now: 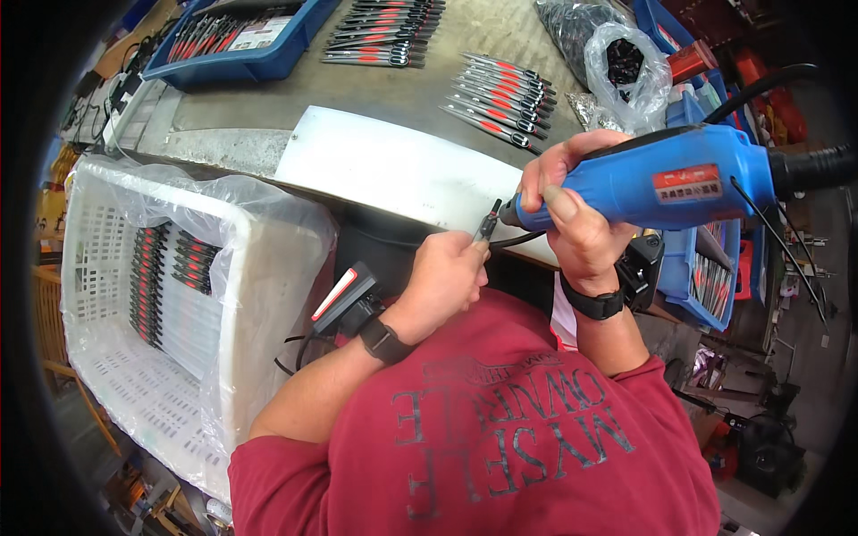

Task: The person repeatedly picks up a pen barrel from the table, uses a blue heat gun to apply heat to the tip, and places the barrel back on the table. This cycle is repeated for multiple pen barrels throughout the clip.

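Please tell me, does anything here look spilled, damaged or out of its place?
Nothing stands out. The right hand holds the blue power tool against a small tool in the left hand. The red-and-black tools on the bench lie in even rows, and those in the white crate are stacked neatly.

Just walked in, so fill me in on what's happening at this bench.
A person in a red shirt holds a blue power tool in the right hand and presses its tip against a small dark piece pinched in the left hand. Rows of red-and-black hand tools lie on the workbench, and more are stacked in the plastic-lined white crate to the left.
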Tool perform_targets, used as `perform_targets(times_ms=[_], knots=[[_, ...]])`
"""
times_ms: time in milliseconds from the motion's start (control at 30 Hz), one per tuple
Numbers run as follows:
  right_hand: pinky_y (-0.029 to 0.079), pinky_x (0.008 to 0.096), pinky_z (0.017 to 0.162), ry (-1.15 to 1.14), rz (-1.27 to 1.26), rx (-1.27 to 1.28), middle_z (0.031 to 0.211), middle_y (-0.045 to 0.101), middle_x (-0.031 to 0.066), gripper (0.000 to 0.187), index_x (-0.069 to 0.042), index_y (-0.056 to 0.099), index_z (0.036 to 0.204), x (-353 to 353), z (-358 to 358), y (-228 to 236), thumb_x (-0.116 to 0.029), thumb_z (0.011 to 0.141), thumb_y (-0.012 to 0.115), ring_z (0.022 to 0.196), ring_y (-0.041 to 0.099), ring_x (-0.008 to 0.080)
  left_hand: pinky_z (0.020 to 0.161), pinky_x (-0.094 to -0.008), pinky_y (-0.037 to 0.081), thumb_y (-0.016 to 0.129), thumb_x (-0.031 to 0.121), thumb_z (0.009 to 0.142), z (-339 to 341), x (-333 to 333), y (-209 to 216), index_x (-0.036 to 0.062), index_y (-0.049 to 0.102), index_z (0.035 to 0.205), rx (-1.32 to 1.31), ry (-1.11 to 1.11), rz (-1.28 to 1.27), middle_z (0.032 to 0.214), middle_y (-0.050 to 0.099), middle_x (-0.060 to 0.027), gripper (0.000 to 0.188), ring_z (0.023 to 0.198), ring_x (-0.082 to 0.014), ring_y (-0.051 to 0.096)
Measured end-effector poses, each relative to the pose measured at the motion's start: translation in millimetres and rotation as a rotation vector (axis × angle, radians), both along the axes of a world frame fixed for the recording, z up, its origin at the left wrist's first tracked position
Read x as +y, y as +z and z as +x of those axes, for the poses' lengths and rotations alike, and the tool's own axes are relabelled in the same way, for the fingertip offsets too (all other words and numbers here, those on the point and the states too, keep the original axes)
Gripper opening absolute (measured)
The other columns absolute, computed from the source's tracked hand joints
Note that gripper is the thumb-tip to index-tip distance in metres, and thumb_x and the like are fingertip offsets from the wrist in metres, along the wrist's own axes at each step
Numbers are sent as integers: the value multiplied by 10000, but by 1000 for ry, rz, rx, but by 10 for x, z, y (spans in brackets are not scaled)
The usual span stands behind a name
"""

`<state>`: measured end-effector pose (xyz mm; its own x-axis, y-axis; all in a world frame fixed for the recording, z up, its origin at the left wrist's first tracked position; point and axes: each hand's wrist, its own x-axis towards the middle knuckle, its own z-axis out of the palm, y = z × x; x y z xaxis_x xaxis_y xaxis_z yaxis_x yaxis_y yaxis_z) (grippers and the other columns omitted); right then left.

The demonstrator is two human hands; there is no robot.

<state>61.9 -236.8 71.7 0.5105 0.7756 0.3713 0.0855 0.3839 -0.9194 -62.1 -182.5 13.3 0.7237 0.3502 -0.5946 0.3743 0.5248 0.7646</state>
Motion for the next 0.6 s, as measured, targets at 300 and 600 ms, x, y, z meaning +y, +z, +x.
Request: perform_targets(times_ms=[300,600], knots=[[429,319,597,-9,-11,54,784,479,76,482,-100,435,1146,17,13,19,-54,702,618,630,517,199,353,-187,340,458,190,925,-3,4,-2,32,541,769,10,-13,8,574,504,11,237,421,-43,428],[427,318,584,-7,0,80,784,482,74,471,-79,436,1129,41,4,9,-40,697,619,620,509,191,352,-187,345,466,185,921,-5,4,0,32,541,747,7,-6,11,573,510,5,244,415,-45,431]])
